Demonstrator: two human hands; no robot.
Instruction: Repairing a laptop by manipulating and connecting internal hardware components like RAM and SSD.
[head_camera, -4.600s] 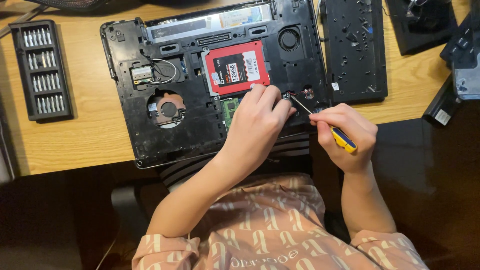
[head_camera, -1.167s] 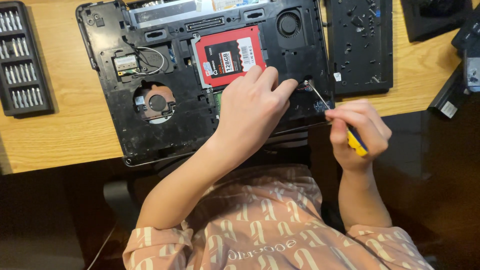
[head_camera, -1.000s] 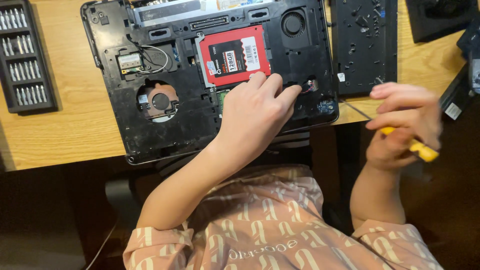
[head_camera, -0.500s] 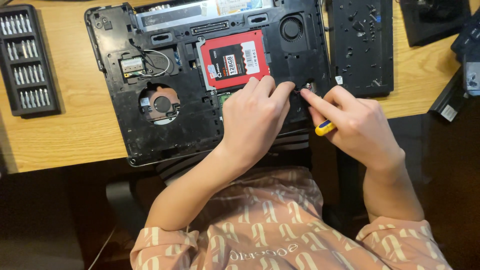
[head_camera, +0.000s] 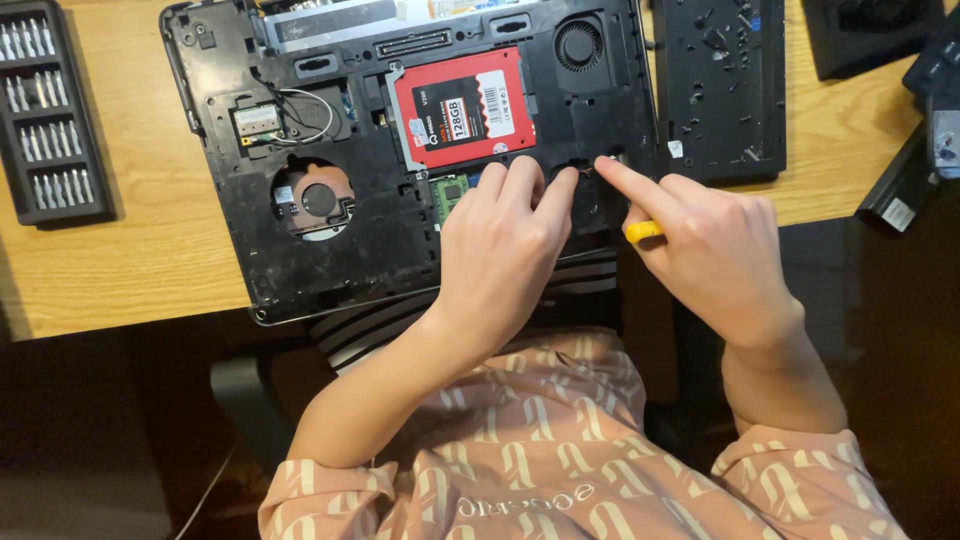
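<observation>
While the opened laptop base (head_camera: 330, 230) is lying underside up on the wooden worktop (head_camera: 120, 270), its near edge hanging just over the worktop's front, we are resting our left hand (head_camera: 500, 250) on its lower middle part. The left fingers (head_camera: 520, 180) are lying loosely together and slightly curled, their tips touching the black chassis just below the red solid-state drive (head_camera: 465, 108); they are gripping nothing that we can see. A green memory module (head_camera: 450, 192) is showing just beside the left thumb side of that hand.

Our right hand (head_camera: 715, 250) is closing around a yellow-handled screwdriver (head_camera: 643, 232), of which only a short yellow piece is showing between thumb and palm. The right index finger (head_camera: 630, 185) is stretching out straight and pointing at a small recess in the chassis, close to the left fingertips; whether it is touching the surface we cannot tell.

Further up the base, a round fan (head_camera: 578, 45) is sitting to the right of the drive, and a copper-coloured cooling part (head_camera: 315, 198) is showing through a round opening to the left. A tray of screwdriver bits (head_camera: 50, 120) is lying at the far left of the worktop, and a removed black cover panel (head_camera: 720, 90) is lying to the right of the base.
</observation>
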